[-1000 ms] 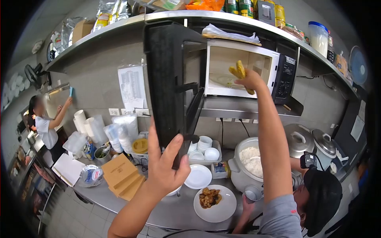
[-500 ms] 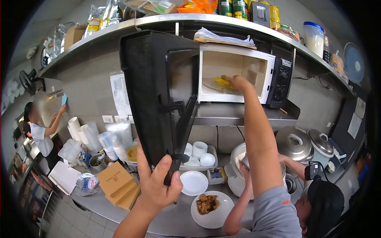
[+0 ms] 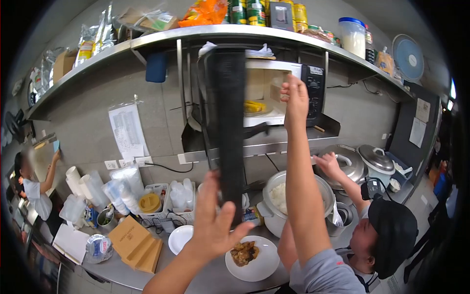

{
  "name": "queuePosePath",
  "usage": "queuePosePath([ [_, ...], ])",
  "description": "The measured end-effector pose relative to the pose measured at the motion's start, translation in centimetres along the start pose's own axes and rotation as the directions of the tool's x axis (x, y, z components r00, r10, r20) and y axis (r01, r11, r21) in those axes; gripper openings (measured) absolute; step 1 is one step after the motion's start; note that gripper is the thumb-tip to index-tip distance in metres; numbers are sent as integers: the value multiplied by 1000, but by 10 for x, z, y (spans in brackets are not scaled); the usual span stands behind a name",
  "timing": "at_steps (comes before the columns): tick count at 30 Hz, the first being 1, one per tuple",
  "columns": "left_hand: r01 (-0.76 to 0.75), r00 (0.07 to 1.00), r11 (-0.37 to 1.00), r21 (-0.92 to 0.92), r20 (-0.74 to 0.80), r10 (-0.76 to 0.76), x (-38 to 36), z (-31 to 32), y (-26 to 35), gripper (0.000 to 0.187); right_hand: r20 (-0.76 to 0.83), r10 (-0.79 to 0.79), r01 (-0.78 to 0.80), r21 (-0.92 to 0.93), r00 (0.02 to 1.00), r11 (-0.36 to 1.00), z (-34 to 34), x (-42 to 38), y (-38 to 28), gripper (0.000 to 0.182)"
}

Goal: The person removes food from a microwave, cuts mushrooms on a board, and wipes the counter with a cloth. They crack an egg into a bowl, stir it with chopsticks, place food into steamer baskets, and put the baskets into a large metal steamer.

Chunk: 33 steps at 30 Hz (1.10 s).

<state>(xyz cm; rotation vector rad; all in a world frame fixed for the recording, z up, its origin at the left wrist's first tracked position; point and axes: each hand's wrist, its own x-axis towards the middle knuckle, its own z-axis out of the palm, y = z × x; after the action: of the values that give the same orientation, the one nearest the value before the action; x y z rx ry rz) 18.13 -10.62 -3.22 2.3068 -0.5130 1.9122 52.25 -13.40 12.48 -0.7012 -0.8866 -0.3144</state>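
Observation:
My left hand (image 3: 212, 223) is at the bottom of the black microwave door (image 3: 227, 127), thumb stretched out and fingers apart; the door is blurred and seen nearly edge-on. Outside the white-fronted microwave (image 3: 313, 90), my right hand (image 3: 295, 100) is raised before the right side of its opening, fingers curled together with nothing visible in them. Yellow food (image 3: 254, 106) sits inside on a clear glass plate, partly hidden by the door. Below, a white plate (image 3: 267, 267) with browned food pieces lies on the counter.
At right, a co-worker in a black cap (image 3: 391, 235) reaches toward lidded pots (image 3: 342, 164) beside a rice pot (image 3: 279, 198). Brown boxes (image 3: 129, 235) and another white plate (image 3: 180, 239) lie on the counter. A loaded metal shelf (image 3: 196, 33) runs overhead. Another person (image 3: 36, 191) stands far left.
My right hand has come out of the microwave, leaving the yellow food inside. The door has swung partway toward the opening, and my left hand's fingers have loosened from its corner. The view has turned right.

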Motion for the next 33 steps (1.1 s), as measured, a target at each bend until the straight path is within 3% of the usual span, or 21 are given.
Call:
queuePosePath([
  [2, -50, 991, 997, -64, 118, 57, 11, 30, -8, 93, -43, -120, 126, 200, 992, 972, -13, -19, -49, 36],
  [4, -40, 946, 999, 19, 322, 31, 24, 53, -19, 79, -94, -205, 225, 323, 974, 919, -35, -31, -90, 43],
  [6, -14, 870, 985, 170, 488, -72, 36, 75, -41, 72, -206, -150, 219, 372, 967, 902, -67, -30, -103, 45],
  [8, -31, 858, 963, 268, 501, -112, 39, 98, -75, 70, -381, -46, 168, 294, 923, 941, -98, -15, -90, 39],
  [10, -50, 848, 937, 345, 510, -142, 47, 116, -106, 69, -489, -47, 97, 78, 871, 992, -131, 2, -49, 30],
  [12, -45, 817, 906, 420, 537, -208, 60, 130, -122, 72, -505, 17, -113, -161, 863, 980, -149, 10, -8, 25],
  [13, -53, 817, 911, 408, 543, -196, 65, 139, -126, 72, -417, 46, -185, -297, 908, 937, -163, 15, 20, 29],
  [15, 52, 763, 827, 560, 511, -395, 72, 152, -133, 79, -296, 92, -260, -598, 951, 758, -177, 26, 56, 38],
  [17, 37, 762, 820, 572, 515, -394, 75, 154, -133, 81, -239, 164, -290, -819, 957, 495, -172, 35, 62, 45],
  [18, 26, 759, 808, 588, 514, -399, 74, 154, -133, 84, -245, 169, -297, -819, 955, 490, -166, 35, 58, 45],
  [20, 40, 759, 821, 569, 517, -395, 74, 155, -132, 84, -235, 116, -255, -941, 965, 224, -152, 36, 42, 54],
  [21, 47, 759, 828, 559, 519, -393, 73, 154, -132, 83, -278, 184, -318, -917, 943, 243, -143, 31, 24, 59],
  [24, 58, 765, 829, 556, 509, -394, 74, 151, -132, 81, -274, 126, -297, -924, 953, 242, -145, 37, 35, 56],
  [25, 61, 765, 832, 551, 510, -394, 73, 152, -130, 79, -293, 268, -365, -889, 918, 277, -150, 41, 37, 57],
  [26, 58, 762, 834, 549, 515, -392, 73, 152, -129, 79, -298, 270, -370, -887, 916, 276, -152, 43, 41, 57],
  [28, 55, 775, 841, 538, 508, -376, 73, 150, -127, 77, -305, 262, -391, -822, 916, 414, -153, 44, 53, 58],
  [29, 58, 771, 841, 538, 511, -380, 72, 149, -128, 77, -275, 88, -283, -835, 957, 472, -165, 50, 82, 54],
  [33, 70, 803, 847, 526, 474, -361, 66, 145, -126, 75, -241, 123, -269, -804, 963, 530, -164, 43, 75, 53],
])
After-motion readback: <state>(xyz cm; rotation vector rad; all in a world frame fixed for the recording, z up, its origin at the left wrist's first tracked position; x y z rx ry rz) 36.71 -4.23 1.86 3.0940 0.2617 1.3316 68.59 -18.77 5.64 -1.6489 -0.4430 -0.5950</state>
